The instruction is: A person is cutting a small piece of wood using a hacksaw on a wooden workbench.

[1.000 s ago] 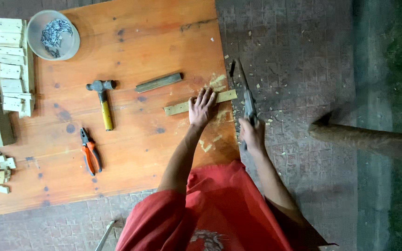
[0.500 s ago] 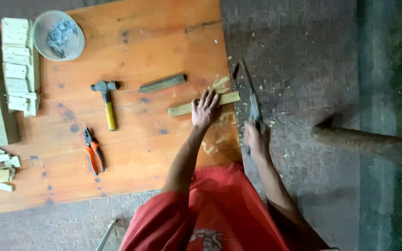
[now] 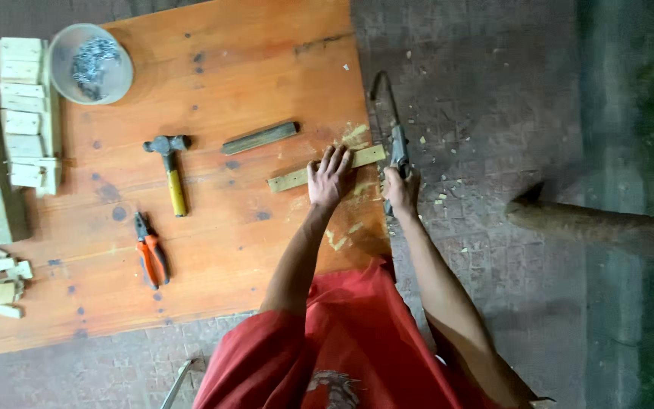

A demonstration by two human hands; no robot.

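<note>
My left hand (image 3: 328, 178) presses flat on a thin light wooden strip (image 3: 292, 179) that lies across the right edge of an orange wooden board (image 3: 221, 76). My right hand (image 3: 400, 189) grips the handle of a hacksaw (image 3: 389, 121), whose blade sits against the strip's overhanging end just past the board's edge. Pale sawdust and chips lie around the cut.
On the board lie a dark wooden bar (image 3: 259, 138), a yellow-handled hammer (image 3: 170, 170), orange-handled pliers (image 3: 151, 254) and a clear bowl of nails (image 3: 90, 64). Cut wood blocks (image 3: 26, 113) are stacked at the left. A log (image 3: 599, 227) lies on the paved ground to the right.
My right hand has pushed the saw forward along the board's edge, closer to the strip. My left hand stays on the strip.
</note>
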